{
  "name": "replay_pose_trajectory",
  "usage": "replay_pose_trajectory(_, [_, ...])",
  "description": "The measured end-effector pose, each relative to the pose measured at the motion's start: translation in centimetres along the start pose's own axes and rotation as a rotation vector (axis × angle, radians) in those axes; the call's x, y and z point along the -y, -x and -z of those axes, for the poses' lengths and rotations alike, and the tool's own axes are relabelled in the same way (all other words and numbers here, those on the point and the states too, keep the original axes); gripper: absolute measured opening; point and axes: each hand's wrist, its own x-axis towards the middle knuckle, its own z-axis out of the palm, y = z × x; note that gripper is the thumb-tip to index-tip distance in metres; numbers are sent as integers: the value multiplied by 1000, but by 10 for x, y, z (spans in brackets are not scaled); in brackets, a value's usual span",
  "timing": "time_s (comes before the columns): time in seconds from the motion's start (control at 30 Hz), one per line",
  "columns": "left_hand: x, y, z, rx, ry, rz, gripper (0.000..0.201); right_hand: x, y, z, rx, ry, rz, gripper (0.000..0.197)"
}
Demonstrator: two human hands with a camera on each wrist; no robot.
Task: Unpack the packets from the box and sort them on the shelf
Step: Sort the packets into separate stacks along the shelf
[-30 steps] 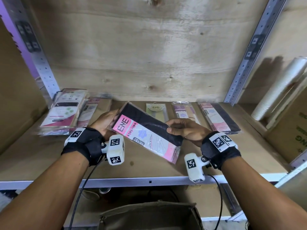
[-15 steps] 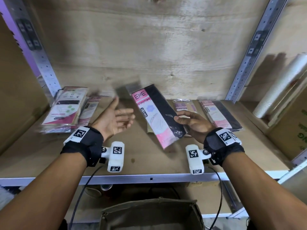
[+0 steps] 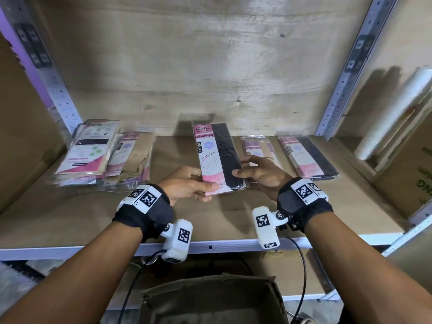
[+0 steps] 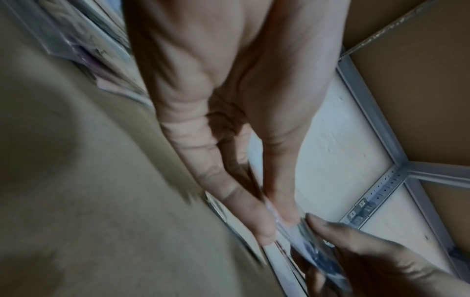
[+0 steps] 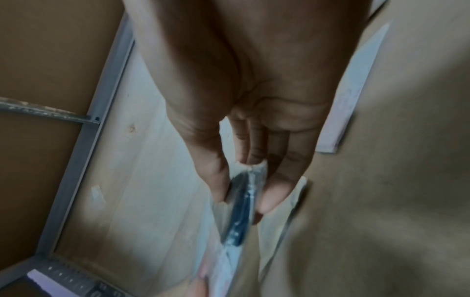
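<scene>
A pink and black stocking packet (image 3: 217,157) marked ENE is held upright over the middle of the shelf (image 3: 70,218). My left hand (image 3: 187,185) pinches its lower left corner between thumb and fingers. My right hand (image 3: 259,174) pinches its right edge, thumb on the black front. The left wrist view shows my left fingers (image 4: 244,209) clamped on the packet's edge (image 4: 300,233). In the right wrist view the packet (image 5: 241,201) sits edge-on between thumb and fingers. The open cardboard box (image 3: 210,298) is below the shelf, in front of me.
A stack of packets (image 3: 86,153) lies at the shelf's left, beige ones (image 3: 133,157) beside it. A beige packet (image 3: 257,148) and a pink and black one (image 3: 306,157) lie at the right. A white roll (image 3: 392,118) and cardboard cartons (image 3: 409,174) stand beyond the right upright.
The packet swung from a diagonal tilt to upright. My left hand let go half a second ago, hung open, and now pinches the packet's lower left corner again.
</scene>
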Motion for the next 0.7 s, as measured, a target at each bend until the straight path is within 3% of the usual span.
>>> replay_pose_trajectory(0.37, [-12, -6, -4, 43, 83, 8, 23, -12, -3, 18, -39, -122, 75, 32])
replay_pose_trajectory(0.53, [-14, -20, -18, -63, 30, -19, 32, -25, -11, 30, -127, -96, 119, 38])
replay_pose_trajectory(0.7, [-32, -45, -50, -238, 139, -95, 27, -11, -25, 61, -238, -51, 223, 15])
